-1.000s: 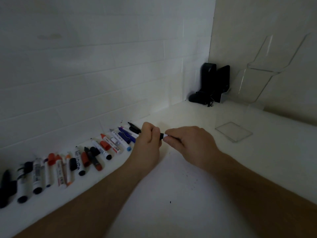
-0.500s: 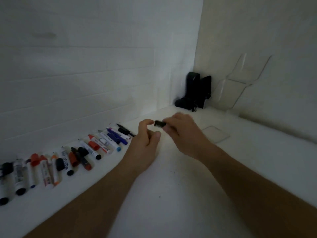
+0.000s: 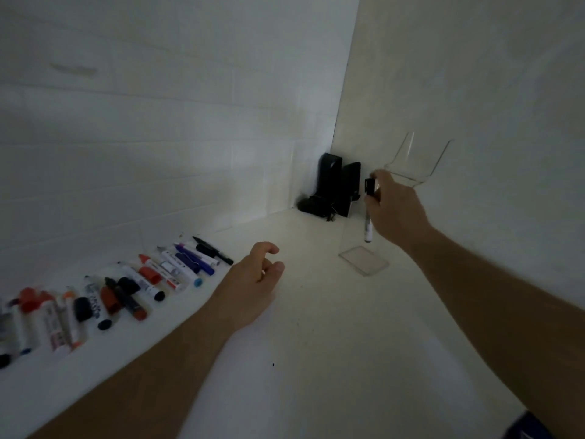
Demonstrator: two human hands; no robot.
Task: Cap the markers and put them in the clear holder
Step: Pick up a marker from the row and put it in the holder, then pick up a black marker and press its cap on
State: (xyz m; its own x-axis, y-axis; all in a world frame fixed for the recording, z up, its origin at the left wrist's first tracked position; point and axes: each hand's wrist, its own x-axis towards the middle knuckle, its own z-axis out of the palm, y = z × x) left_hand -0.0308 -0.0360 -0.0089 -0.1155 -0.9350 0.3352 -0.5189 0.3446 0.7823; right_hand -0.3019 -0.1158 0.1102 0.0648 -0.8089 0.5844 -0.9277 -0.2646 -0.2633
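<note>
Holding a capped marker [image 3: 368, 213] upright, black cap on top, the right hand [image 3: 395, 210] has its grip pinched round the barrel at right of centre — poised above the clear holder [image 3: 414, 160], whose base shows just below. To land it well, I'd keep the marker vertical, line it over the holder's open mouth, lower until the end is inside the walls, then let go; the clear walls are hard to see in this dim light, so go slow. The left hand [image 3: 253, 280] hangs loosely curled and holds nothing, near the row of loose markers [image 3: 177, 267] on the desk [image 3: 316, 359] at lower left. Half a second ago both hands met at centre — now the right has lifted away toward the holder.
</note>
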